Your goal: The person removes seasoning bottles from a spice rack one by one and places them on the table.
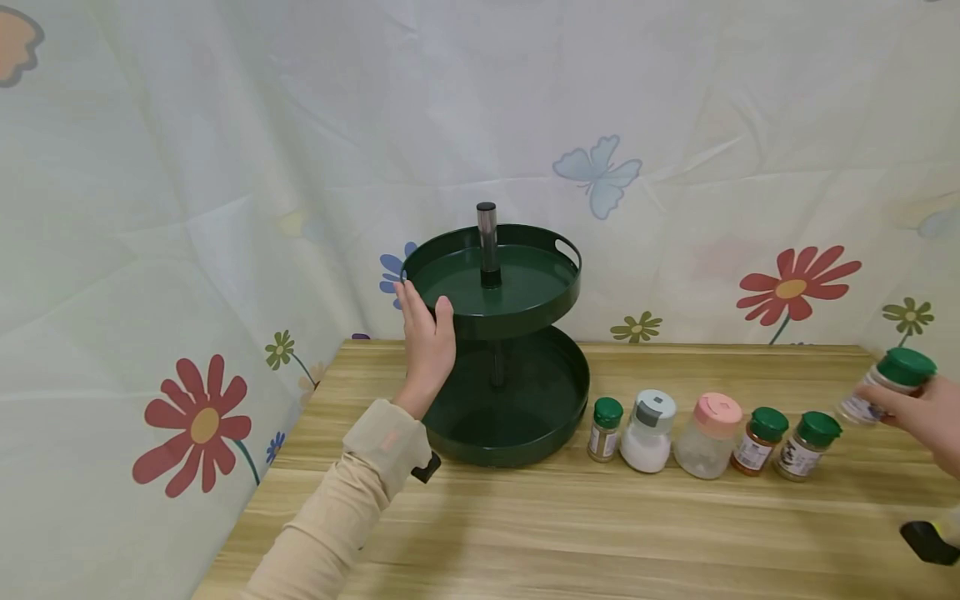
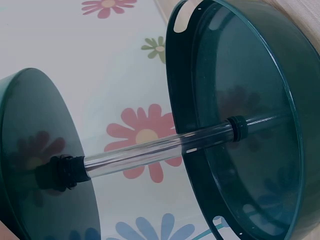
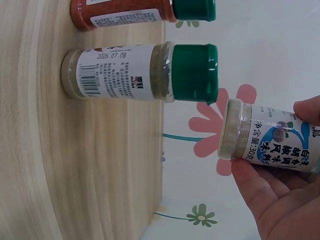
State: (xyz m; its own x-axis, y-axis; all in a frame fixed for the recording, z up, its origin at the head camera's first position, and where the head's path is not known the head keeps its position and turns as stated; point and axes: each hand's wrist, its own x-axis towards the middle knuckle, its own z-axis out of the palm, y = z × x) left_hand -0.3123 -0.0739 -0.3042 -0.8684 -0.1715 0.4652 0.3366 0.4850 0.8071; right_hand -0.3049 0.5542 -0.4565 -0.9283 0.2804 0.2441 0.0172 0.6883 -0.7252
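Note:
A dark green two-tier round rack (image 1: 495, 325) with a metal centre post stands on the wooden table. My left hand (image 1: 430, 342) rests with straight fingers against the left side of its upper tray. In the left wrist view both trays and the post (image 2: 150, 152) show, with the hand almost wholly out of sight. At the far right my right hand (image 1: 922, 421) grips a spice jar (image 1: 888, 383) with a green lid, tilted and raised off the table. The right wrist view shows thumb and fingers around this labelled jar (image 3: 270, 132) of pale powder.
In a row right of the rack stand a small green-lidded spice jar (image 1: 604, 429), a grey-and-white-lidded jar (image 1: 648, 433), a pink-lidded jar (image 1: 708, 437), a red spice jar (image 1: 759, 442) and another green-lidded jar (image 1: 806, 446). A flowered curtain (image 1: 675, 250) hangs behind the table.

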